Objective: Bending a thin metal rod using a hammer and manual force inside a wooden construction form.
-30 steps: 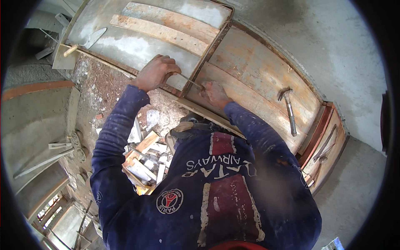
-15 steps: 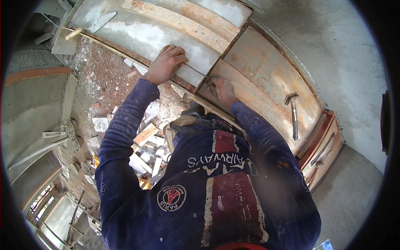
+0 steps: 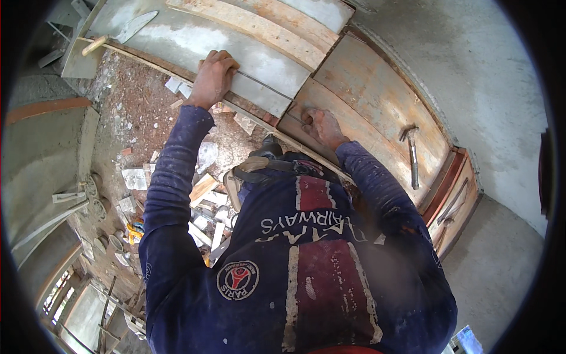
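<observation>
My left hand (image 3: 213, 79) rests at the near edge of a grey, whitish-stained panel (image 3: 188, 40), its fingers closed on one end of a thin dark rod (image 3: 263, 85). Slanting down to the right, the rod runs over the panel towards the seam with a brown wooden panel (image 3: 359, 100). Over that brown panel my right hand (image 3: 326, 128) is pinched near the rod's other end; the fingers partly hide the contact. A claw hammer (image 3: 414, 156) lies on the brown panel, right of my right hand.
A trowel (image 3: 137, 26) with a wooden handle lies at the far left of the grey panel. A pale plank (image 3: 253, 32) crosses the panel's far part. Wood offcuts (image 3: 203, 189) and rubble litter the floor below. A concrete wall (image 3: 471, 88) stands at the right.
My left hand has moved left and slightly away, and my right hand slightly right. The hands are farther apart, and more of the rod shows between them.
</observation>
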Tool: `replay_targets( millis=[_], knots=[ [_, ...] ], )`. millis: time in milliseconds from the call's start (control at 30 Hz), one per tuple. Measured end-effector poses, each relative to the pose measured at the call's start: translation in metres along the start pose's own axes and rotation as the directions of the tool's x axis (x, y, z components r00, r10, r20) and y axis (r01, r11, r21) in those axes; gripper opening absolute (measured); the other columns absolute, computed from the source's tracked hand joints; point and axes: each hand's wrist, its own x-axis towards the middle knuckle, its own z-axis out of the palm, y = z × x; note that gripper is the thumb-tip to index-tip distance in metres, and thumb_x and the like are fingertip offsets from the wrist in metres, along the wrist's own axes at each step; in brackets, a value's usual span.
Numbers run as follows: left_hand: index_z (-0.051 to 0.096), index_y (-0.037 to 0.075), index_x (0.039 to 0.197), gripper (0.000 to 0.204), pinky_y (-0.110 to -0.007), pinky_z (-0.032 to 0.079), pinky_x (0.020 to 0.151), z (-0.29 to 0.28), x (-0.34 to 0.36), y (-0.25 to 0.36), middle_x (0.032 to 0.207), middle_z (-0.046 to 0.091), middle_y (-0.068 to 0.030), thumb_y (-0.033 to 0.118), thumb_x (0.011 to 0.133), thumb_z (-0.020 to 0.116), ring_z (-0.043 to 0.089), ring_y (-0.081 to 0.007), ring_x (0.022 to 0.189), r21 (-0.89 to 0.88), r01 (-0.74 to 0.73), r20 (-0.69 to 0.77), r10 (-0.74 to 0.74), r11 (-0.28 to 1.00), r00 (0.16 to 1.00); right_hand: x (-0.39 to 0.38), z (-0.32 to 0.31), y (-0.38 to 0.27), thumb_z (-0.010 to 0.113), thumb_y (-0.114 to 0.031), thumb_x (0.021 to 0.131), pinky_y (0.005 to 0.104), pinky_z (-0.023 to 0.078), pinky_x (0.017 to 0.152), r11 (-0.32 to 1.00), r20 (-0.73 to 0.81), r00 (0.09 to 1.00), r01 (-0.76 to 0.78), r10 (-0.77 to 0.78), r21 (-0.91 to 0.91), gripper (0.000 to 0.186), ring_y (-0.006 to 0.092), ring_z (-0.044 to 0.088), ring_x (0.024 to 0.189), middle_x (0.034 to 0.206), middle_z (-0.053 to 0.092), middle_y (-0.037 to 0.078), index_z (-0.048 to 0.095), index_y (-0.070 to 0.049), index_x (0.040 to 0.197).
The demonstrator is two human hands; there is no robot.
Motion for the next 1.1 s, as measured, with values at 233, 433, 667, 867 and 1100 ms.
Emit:
replay_targets(
  millis=[233, 433, 667, 867, 1100],
  knots=[
    [0.07, 0.009, 0.093, 0.009, -0.044, 0.045, 0.092, 0.001, 0.002, 0.001, 0.099, 0.066, -0.0041, 0.006, 0.085, 0.066, 0.06, -0.0272, 0.105, 0.01, -0.006, 0.02, 0.005, 1.0, 1.0, -0.003, -0.002, 0.001, 0.075, -0.023, 0.079, 0.0468, 0.055, 0.079, 0.995, 0.002, 1.0, 0.017, -0.017, -0.102, 0.023, 0.0366, 0.068, 0.087, 0.086, 0.07, 0.014, 0.068, -0.009, 0.096],
    [0.067, 0.009, 0.092, 0.007, -0.044, 0.045, 0.092, 0.001, 0.002, 0.0, 0.098, 0.066, -0.004, 0.006, 0.086, 0.065, 0.06, -0.0272, 0.104, -0.026, -0.004, 0.0, 0.004, 1.0, 1.0, -0.004, -0.002, 0.0, 0.073, -0.025, 0.08, 0.048, 0.054, 0.079, 0.981, -0.077, 0.993, 0.076, -0.091, -0.179, 0.024, 0.0383, 0.067, 0.087, 0.085, 0.07, 0.015, 0.069, -0.009, 0.098],
    [0.067, 0.008, 0.09, 0.007, -0.044, 0.046, 0.09, 0.003, 0.002, -0.003, 0.094, 0.068, -0.006, 0.006, 0.084, 0.066, 0.062, -0.0291, 0.101, -0.013, -0.041, -0.048, 0.04, 0.999, 0.998, -0.001, -0.002, -0.002, 0.075, -0.024, 0.078, 0.0465, 0.056, 0.077, 0.993, -0.071, 0.994, 0.079, -0.085, -0.093, 0.023, 0.0371, 0.068, 0.085, 0.084, 0.07, 0.016, 0.07, -0.008, 0.094],
    [0.067, 0.008, 0.089, 0.007, -0.045, 0.047, 0.088, 0.003, 0.002, -0.002, 0.094, 0.068, -0.0057, 0.005, 0.083, 0.066, 0.062, -0.0295, 0.1, 0.002, -0.046, -0.065, 0.046, 0.999, 0.997, -0.001, -0.002, -0.003, 0.075, -0.022, 0.077, 0.0458, 0.056, 0.075, 0.998, -0.075, 0.996, 0.036, -0.041, -0.059, 0.022, 0.0371, 0.069, 0.083, 0.084, 0.071, 0.016, 0.071, -0.009, 0.094],
    [0.067, 0.008, 0.09, 0.006, -0.044, 0.044, 0.091, 0.003, 0.001, 0.005, 0.098, 0.068, -0.0039, 0.005, 0.085, 0.064, 0.06, -0.0271, 0.105, -0.019, 0.007, -0.008, -0.007, 1.0, 1.0, -0.003, -0.003, -0.003, 0.07, -0.02, 0.081, 0.046, 0.054, 0.078, 0.998, -0.049, 0.999, 0.004, -0.007, -0.068, 0.021, 0.0374, 0.069, 0.085, 0.087, 0.071, 0.019, 0.072, -0.006, 0.096]
  ],
)
